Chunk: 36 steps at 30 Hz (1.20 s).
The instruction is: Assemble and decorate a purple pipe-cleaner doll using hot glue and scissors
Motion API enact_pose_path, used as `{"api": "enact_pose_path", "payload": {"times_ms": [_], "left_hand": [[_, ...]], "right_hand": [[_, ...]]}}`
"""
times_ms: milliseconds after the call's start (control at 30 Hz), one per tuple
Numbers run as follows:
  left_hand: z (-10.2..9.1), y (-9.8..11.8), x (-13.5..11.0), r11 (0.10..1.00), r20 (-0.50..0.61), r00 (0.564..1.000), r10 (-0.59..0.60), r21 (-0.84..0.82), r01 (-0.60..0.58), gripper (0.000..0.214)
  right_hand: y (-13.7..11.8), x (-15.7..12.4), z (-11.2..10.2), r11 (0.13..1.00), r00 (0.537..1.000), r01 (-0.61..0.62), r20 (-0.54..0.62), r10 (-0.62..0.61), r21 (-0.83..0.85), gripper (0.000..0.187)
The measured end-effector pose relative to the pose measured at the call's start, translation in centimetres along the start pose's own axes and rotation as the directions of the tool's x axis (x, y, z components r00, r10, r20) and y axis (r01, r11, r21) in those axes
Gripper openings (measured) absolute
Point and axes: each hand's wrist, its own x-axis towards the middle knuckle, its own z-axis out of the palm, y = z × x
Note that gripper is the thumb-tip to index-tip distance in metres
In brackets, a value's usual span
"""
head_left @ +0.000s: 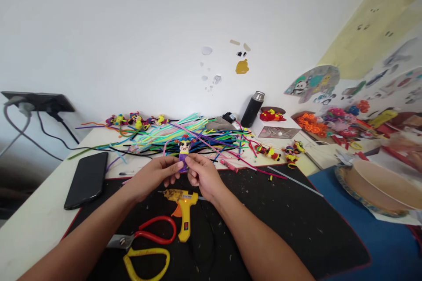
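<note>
Between my two hands, upright above the mat, is a small pipe-cleaner doll (184, 147) with a painted face, a colourful headpiece and a purple body. My left hand (166, 170) pinches the body's left side between thumb and fingers. On the other side, my right hand (202, 173) grips it the same way. Just below them lies a yellow glue gun (185, 210) with an orange trigger and a small lit light. Scissors (150, 243) with one red and one yellow handle rest at the lower left.
A black mat (280, 228) covers the table's front. Behind it spreads a pile of coloured pipe cleaners (198, 134). A phone (86, 180) lies left. Finished dolls (135, 119), a black flask (252, 109) and a white box (278, 127) stand along the wall. A bowl (389, 184) sits right.
</note>
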Motion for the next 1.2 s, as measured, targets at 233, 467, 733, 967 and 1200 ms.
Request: {"api": "enact_pose_path", "payload": {"times_ms": [233,467,733,967,1200], "left_hand": [[-0.06,-0.46,0.27,0.999,0.047,0.999,-0.001,0.050,-0.001,0.055],[-0.14,0.07,0.05,0.997,0.015,1.000,0.021,0.073,-0.022,0.056],[0.01,0.11,0.00,0.997,0.025,0.999,0.036,0.071,-0.038,0.052],[-0.87,-0.37,-0.08,0.967,0.101,0.992,0.081,0.233,-0.103,0.040],[-0.31,-0.49,-0.22,0.935,0.036,0.989,0.142,0.322,-0.146,0.035]], "right_hand": [[0.24,0.12,-0.25,1.000,1.000,-0.010,-0.009,0.010,0.010,0.049],[0.30,0.07,-0.26,1.000,0.999,-0.027,0.033,0.027,0.005,0.050],[0.22,0.14,-0.21,1.000,1.000,-0.014,0.020,0.014,0.003,0.049],[-0.20,0.15,-0.22,0.999,1.000,-0.023,0.002,0.023,0.024,0.052],[0.12,0.13,-0.24,0.999,1.000,-0.024,0.020,0.024,0.026,0.052]]}}
